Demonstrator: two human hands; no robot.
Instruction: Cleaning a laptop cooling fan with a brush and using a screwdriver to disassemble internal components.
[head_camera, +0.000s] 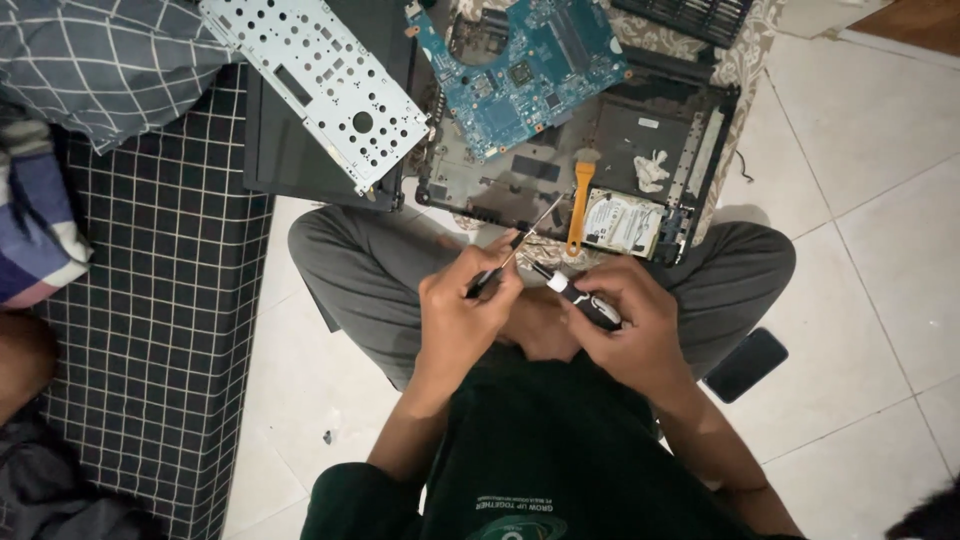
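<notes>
- Both hands are meeting just above the person's crossed legs, over the dark green shirt (560, 450), working on a screwdriver that is in two pieces.
- Left hand (462, 305) is curling closed around a slim screwdriver shaft (520, 243), pinching its dark lower end while the metal tip is pointing up and away towards the laptop.
- Right hand (625, 320) is wrapping shut around a black screwdriver handle (583, 300), whose white collar is facing the shaft; the two parts are lying near each other, and I cannot tell whether they are touching.
- Judging by this, the person is fitting or swapping the shaft in the handle, and seating it calls for lining the shaft's end up with the collar and pushing straight in.
- Beyond the knees, an opened black laptop base (640, 130) is lying on the tiled floor (860, 200), with a blue motherboard (520, 70) resting across it, a hard drive (622, 222) and an orange pry tool (579, 205) at its near edge.
- A perforated metal plate (320, 80) is leaning over the left corner, and a dark phone (746, 364) is lying by the right knee.
</notes>
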